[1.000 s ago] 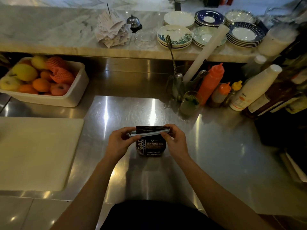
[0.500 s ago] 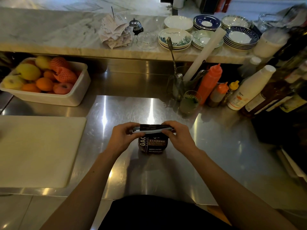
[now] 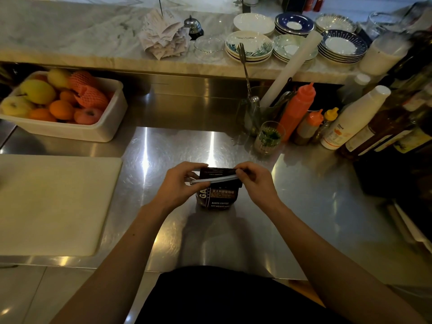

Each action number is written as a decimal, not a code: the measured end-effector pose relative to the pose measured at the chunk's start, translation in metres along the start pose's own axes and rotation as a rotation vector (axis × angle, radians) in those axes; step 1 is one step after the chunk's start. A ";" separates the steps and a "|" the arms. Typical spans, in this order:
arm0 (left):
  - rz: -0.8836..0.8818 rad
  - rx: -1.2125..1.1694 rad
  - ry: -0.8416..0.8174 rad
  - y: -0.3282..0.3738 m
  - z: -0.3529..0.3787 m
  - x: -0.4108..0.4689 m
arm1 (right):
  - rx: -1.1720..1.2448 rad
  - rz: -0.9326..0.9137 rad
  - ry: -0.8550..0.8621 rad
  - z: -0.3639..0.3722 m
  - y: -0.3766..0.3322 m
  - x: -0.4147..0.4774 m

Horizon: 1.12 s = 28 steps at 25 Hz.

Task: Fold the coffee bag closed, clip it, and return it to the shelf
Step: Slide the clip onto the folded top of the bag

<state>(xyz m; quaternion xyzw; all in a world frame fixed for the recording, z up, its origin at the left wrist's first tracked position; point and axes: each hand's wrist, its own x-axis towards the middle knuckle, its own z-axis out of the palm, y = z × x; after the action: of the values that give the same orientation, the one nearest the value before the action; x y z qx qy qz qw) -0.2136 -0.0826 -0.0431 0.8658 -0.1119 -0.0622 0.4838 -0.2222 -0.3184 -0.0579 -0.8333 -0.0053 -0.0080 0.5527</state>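
Your steel worktop (image 3: 304, 195) carries the dark coffee bag (image 3: 218, 197) standing at its middle. To your left a pale cutting board (image 3: 51, 202) lies flat, with a white tub of fruit (image 3: 93, 132) behind it. Far right, you have a glass of greens (image 3: 267, 137), squeeze bottles (image 3: 297, 111), a white bottle (image 3: 350, 120) and dark bottles (image 3: 383, 127) crowded together.
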 end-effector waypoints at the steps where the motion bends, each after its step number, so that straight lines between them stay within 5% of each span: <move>1: 0.011 0.022 -0.017 0.003 0.002 0.000 | -0.013 -0.004 -0.005 0.001 -0.001 0.000; 7: 0.004 0.043 0.165 0.013 0.019 0.016 | 0.044 0.033 0.074 0.009 -0.002 -0.004; 16: -0.113 -0.302 0.303 0.007 0.044 0.013 | 0.269 0.165 0.263 0.020 0.000 -0.011; 28: -0.132 -0.137 0.143 0.005 0.020 0.019 | 0.536 0.220 0.459 0.050 -0.003 -0.017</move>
<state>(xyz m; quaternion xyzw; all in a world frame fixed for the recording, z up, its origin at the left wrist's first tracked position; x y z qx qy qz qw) -0.1999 -0.1060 -0.0493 0.8385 -0.0153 -0.0394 0.5432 -0.2393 -0.2714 -0.0743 -0.6310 0.2067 -0.1335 0.7358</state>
